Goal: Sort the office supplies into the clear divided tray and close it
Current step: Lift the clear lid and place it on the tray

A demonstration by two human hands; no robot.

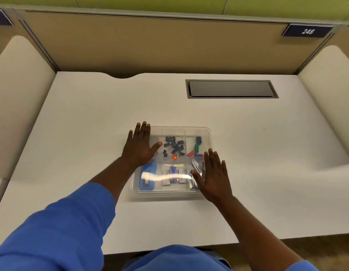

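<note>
Nearest the lens, a blue sleeve [52, 222] on the left forearm. Further out, left hand [139, 145] and right hand [214, 173], both flat, fingers straight and spread, gripping nothing, laid on top of the clear divided tray [208, 133]. Tray at mid-desk, towards the near edge; left hand over its far-left corner, right hand over its near-right side.

Inside: black binder clips [173, 145] in the middle, coloured bits [197, 147] to the right, a blue tool [148, 177] near-left, small boxes [173, 177] near-middle.

Judging by the glare band across the near compartments, lid probably on; closing step in hand, sorting seemingly done. Next: even downward pressure along the rim until seated, no sliding.

Open white desk [91, 114] on every side of the tray; cable hatch [231, 89] well apart at the back; padded side panels [17, 94] far off.
</note>
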